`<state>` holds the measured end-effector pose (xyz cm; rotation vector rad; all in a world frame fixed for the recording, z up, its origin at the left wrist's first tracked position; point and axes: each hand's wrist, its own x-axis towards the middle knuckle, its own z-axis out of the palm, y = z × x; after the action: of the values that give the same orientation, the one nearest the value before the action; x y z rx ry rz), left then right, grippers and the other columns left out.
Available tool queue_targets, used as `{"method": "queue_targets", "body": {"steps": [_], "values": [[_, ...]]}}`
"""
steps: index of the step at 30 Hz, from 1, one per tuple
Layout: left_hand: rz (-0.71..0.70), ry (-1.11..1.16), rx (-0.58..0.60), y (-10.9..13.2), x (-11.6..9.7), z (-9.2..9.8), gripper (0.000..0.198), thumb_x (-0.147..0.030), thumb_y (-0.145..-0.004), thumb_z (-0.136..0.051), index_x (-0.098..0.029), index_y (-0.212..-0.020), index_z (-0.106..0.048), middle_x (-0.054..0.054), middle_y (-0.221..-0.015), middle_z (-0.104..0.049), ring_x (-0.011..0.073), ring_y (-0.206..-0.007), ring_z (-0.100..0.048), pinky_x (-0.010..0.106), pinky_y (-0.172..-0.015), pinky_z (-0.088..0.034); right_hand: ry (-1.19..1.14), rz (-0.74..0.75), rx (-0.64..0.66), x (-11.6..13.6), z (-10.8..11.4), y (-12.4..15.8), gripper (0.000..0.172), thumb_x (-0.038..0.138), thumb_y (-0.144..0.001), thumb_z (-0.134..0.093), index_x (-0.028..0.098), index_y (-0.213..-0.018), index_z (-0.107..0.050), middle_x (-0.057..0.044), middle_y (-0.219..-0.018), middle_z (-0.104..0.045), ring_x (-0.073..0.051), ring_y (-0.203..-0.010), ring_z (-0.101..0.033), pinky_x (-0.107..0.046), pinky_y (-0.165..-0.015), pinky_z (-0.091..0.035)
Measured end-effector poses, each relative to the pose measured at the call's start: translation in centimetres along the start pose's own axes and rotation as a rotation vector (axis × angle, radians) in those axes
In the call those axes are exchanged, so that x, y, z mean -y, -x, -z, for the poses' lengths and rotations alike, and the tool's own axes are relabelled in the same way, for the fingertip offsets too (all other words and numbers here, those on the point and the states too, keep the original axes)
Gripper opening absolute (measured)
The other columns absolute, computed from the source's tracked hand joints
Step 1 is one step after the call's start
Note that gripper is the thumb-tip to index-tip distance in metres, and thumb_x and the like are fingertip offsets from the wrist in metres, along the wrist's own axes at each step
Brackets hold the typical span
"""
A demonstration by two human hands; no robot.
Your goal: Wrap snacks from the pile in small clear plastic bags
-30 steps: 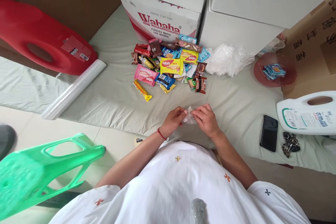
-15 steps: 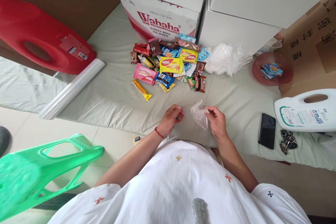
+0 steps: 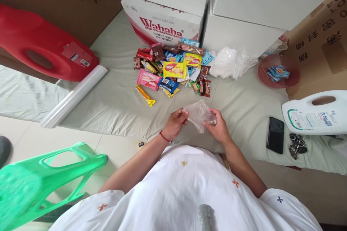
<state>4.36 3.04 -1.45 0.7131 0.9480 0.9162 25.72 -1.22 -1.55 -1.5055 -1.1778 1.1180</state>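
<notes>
A small clear plastic bag [image 3: 199, 112] is stretched between my two hands, in front of my white shirt. My left hand [image 3: 175, 123], with a red cord on its wrist, pinches the bag's left edge. On the other side, my right hand [image 3: 217, 128] grips the bag's right part with thumb and fingers. Beyond them lies a heap of wrapped snacks, with a yellow nabati packet [image 3: 175, 69], a pink nabati packet [image 3: 148, 79] and a blue packet [image 3: 168, 85]. A narrow yellow-orange wrapped bar [image 3: 145, 95] lies apart at the near left of the heap.
Crumpled clear plastic bags [image 3: 230, 62] sit right of the snacks. A red bowl [image 3: 294, 75] holds blue packets. A phone [image 3: 275, 135], keys [image 3: 297, 146] and a white jug [image 3: 311, 113] lie right. Leftward are a red jug [image 3: 48, 43], a plastic roll [image 3: 74, 95] and a green stool [image 3: 48, 177].
My left hand has taken hold of the plastic bag, which hung from my right hand alone before. The bag is now spread wider between both hands.
</notes>
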Motion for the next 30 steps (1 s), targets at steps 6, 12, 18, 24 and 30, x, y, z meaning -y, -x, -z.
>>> {"method": "queue_targets", "body": {"steps": [6,12,18,24,30], "values": [[-0.052,0.009,0.165,0.4,-0.1,0.6,0.041,-0.051,-0.073,-0.086,-0.015,-0.078,-0.067,0.002,-0.082,-0.065,0.0138,-0.079,-0.057,0.028,-0.077,-0.044,-0.152,-0.013,0.094,1.5,0.5,-1.0,0.04,0.053,-0.082,-0.077,0.024,-0.108,-0.069,-0.004,-0.1,-0.071,-0.019,-0.09,-0.064,-0.033,-0.084,-0.052],[-0.144,-0.199,-0.133,0.2,-0.2,2.4,0.041,-0.041,-0.065,-0.088,-0.019,-0.088,-0.063,0.001,-0.088,-0.063,0.0138,-0.08,-0.058,0.027,-0.073,-0.044,-0.339,-0.245,0.024,2.2,0.7,-1.1,0.038,0.055,-0.072,-0.084,0.021,-0.083,-0.069,0.002,-0.071,-0.059,-0.012,-0.064,-0.051,-0.023,-0.054,-0.04],[-0.285,-0.393,-0.138,1.8,-1.3,0.3,0.029,-0.042,-0.076,-0.078,-0.019,-0.083,-0.062,-0.002,-0.076,-0.056,0.0099,-0.065,-0.047,0.024,-0.062,-0.038,-0.327,-0.129,0.017,2.4,-0.5,0.0,0.033,0.054,-0.084,-0.074,0.021,-0.087,-0.071,0.001,-0.073,-0.062,-0.012,-0.063,-0.052,-0.025,-0.056,-0.042],[0.083,-0.145,0.16,2.3,-1.8,-3.0,0.05,-0.065,-0.077,-0.075,-0.016,-0.077,-0.061,-0.002,-0.067,-0.057,0.0072,-0.054,-0.045,0.021,-0.048,-0.028,0.271,0.399,-0.148,2.6,-1.3,1.0,0.014,0.032,-0.098,-0.062,0.024,-0.101,-0.073,-0.004,-0.091,-0.069,-0.016,-0.077,-0.062,-0.03,-0.071,-0.052],[0.061,-0.099,0.131,2.1,-1.6,-4.4,0.05,-0.064,-0.076,-0.076,-0.015,-0.082,-0.066,0.002,-0.08,-0.063,0.0094,-0.063,-0.056,0.02,-0.046,-0.034,0.668,0.71,-0.197,2.5,-1.9,1.7,0.017,0.018,-0.099,-0.057,0.024,-0.105,-0.073,-0.007,-0.093,-0.068,-0.02,-0.087,-0.064,-0.034,-0.079,-0.055]]}}
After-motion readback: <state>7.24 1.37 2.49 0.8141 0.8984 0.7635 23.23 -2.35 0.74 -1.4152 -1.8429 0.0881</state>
